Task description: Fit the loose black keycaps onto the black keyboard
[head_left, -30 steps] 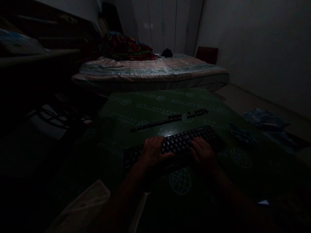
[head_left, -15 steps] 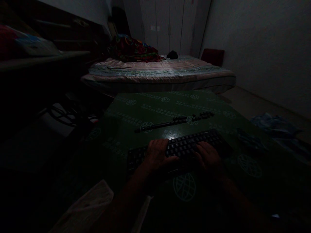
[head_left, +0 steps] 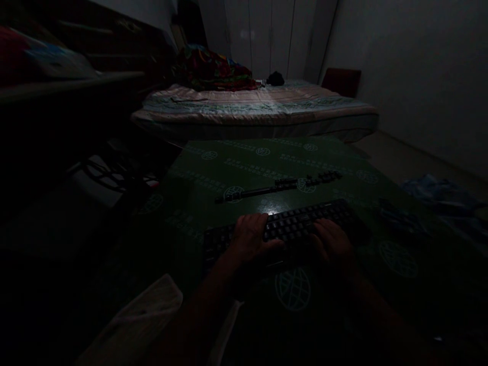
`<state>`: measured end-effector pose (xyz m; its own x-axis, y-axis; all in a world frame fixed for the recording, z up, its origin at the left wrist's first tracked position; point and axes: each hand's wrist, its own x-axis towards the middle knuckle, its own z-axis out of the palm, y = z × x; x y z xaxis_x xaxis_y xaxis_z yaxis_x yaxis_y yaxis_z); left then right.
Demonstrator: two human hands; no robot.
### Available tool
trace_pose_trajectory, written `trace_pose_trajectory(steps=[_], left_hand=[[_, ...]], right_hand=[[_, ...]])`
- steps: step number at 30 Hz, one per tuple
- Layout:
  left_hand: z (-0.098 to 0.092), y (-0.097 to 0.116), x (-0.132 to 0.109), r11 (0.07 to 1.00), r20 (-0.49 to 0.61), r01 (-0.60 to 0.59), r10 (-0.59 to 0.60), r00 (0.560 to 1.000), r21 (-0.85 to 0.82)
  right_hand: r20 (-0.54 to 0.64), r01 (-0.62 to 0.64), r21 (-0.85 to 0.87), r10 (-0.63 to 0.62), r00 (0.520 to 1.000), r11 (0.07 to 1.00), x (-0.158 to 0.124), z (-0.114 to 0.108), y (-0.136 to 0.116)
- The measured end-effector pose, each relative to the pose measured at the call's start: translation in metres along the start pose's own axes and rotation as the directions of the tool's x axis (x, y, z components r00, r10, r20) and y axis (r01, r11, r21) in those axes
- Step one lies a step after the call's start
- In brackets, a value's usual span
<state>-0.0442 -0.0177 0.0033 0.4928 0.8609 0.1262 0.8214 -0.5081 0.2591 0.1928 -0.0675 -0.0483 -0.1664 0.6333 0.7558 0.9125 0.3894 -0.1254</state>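
The room is very dark. A black keyboard (head_left: 293,226) lies on a table covered with a green cloth (head_left: 244,168) printed with globe marks. My left hand (head_left: 251,239) rests on the keyboard's left half, fingers curved down onto the keys. My right hand (head_left: 333,241) lies on the right half in the same way. Neither hand holds anything. Just beyond the keyboard lies a long thin dark strip (head_left: 278,187) with small dark pieces at its right end.
A bed (head_left: 259,107) with a striped cover and a heap of coloured cloth (head_left: 213,68) stands behind the table. Pale fabric (head_left: 141,315) lies at the lower left, bluish stuff (head_left: 438,188) on the floor at right. Dark shelves (head_left: 68,86) fill the left.
The view has drifted slightly, so everything sits a little further right. Both hands stay on the keyboard with only small finger movement.
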Motion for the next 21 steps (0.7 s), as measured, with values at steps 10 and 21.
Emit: trace_pose_trajectory(steps=[10, 21], left_hand=[[-0.0039, 0.0028, -0.0009, 1.0, 0.019, 0.008, -0.008, 1.0, -0.008], [0.0003, 0.0026, -0.0028, 1.0, -0.001, -0.002, 0.002, 1.0, 0.011]], right_hand=[[0.025, -0.028, 0.022, 0.028, 0.999, 0.999, -0.0005, -0.0023, -0.0018], [0.016, 0.0, 0.013, 0.0, 1.0, 1.0, -0.0032, -0.0003, 0.0017]])
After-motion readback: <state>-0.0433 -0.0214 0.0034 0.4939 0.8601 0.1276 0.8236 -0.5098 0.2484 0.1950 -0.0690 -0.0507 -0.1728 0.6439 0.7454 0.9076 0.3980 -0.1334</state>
